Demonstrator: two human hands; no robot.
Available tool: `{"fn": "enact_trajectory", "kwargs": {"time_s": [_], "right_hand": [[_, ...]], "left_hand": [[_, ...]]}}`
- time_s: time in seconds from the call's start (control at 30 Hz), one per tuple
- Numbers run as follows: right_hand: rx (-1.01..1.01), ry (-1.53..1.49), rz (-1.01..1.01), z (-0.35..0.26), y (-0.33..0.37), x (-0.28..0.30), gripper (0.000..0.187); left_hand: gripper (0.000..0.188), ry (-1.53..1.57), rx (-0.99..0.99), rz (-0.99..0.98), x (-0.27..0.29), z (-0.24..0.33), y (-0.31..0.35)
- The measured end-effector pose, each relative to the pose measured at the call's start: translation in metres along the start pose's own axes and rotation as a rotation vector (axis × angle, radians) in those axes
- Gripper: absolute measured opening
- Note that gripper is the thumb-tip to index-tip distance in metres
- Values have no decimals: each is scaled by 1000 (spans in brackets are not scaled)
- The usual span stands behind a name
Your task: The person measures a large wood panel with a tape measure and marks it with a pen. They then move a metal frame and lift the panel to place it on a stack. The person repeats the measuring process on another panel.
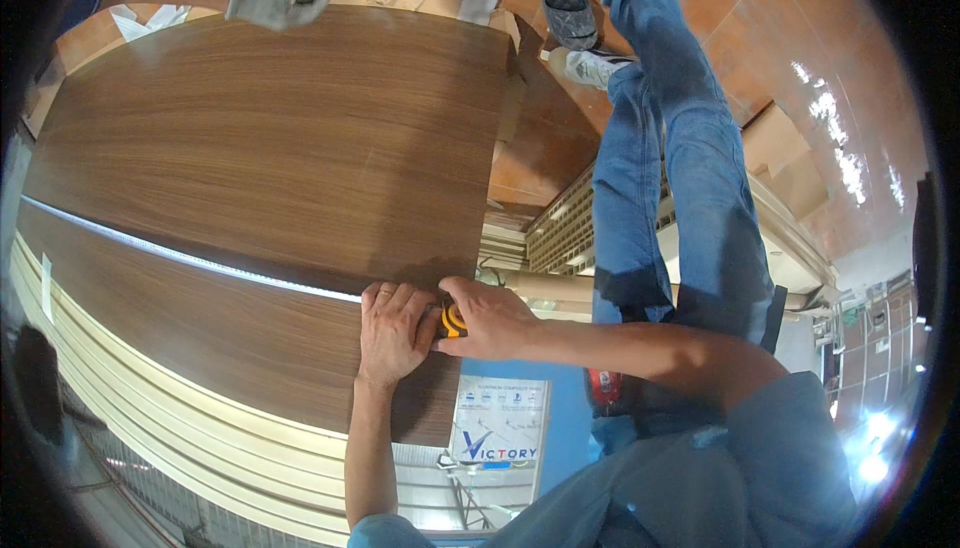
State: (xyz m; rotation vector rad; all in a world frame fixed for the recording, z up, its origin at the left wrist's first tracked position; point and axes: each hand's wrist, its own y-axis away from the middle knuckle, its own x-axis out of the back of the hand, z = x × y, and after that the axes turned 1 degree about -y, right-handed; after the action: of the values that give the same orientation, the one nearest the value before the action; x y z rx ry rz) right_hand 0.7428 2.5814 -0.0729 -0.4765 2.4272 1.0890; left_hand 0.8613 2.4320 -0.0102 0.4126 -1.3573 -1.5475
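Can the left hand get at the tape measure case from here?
Likely yes: the left hand is right beside the tape measure case, though the right hand grips it and covers part.

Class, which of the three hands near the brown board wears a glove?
The co-worker's hand by the far edge of the board; the left hand and right hand are bare.

Tiled floor [790, 8], orange-brown with thin pale joints, occupying the top and upper right; bright patches of light [830, 123] gleam on its surface at right. Flat brown cardboard [785, 158] lies nearby. Lower right: a grid-lined wall [880, 338], with glaring lamps [873, 468] below it in the view. Lower left: long cream strips [190, 418], side by side, bowed by the lens. Lower center: a white printed sheet [500, 418] beside a blue panel [568, 423].
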Motion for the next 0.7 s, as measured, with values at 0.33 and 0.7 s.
{"fn": "enact_trajectory", "kwargs": {"time_s": [0.33, 0.7], "right_hand": [[44, 156, -143, 14, -20, 21, 72], [-343, -652, -2, 44, -229, 90, 23]], "left_hand": [[15, 21, 27, -47, -6, -5, -2], [18, -4, 54, -61, -8, -5, -5]]}}
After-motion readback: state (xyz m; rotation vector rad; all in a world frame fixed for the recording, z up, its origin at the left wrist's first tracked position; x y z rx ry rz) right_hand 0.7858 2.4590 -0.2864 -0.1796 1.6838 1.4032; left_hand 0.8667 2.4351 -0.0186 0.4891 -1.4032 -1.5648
